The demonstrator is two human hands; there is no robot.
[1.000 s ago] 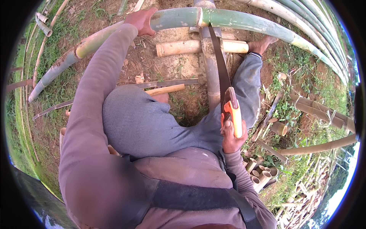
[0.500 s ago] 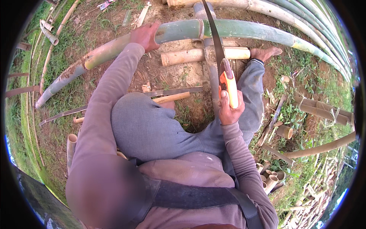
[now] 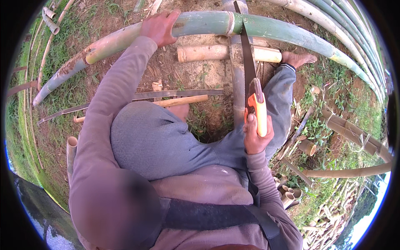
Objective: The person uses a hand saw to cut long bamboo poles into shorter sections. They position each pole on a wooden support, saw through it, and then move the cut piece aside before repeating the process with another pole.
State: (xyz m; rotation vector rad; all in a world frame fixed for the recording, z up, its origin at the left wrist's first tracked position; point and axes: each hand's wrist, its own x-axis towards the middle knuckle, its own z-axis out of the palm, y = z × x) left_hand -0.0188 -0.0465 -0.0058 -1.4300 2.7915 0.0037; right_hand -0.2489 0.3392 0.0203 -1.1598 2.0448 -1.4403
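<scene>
1. The green bamboo pole [image 3: 283, 28] arcs from 9 o'clock over 12 to 3, lying across a grey support [image 3: 238, 77] near 1 o'clock, which probably carries its weight close to the blade.
2. At 11 o'clock, the left hand [image 3: 160, 28] has its fingers wrapped over the pole, seemingly to steady it.
3. At 3 o'clock, the right hand [image 3: 257, 135] has its fingers closed around the orange handle of a saw [image 3: 248, 56]; the blade points toward 12–1 and crosses the pole just beside its pale node ring. Whether it bites is unclear.
4. A bare foot [image 3: 298, 59] at 2 o'clock sits just beside a short pale bamboo length [image 3: 203, 53], perhaps for bracing.
</scene>
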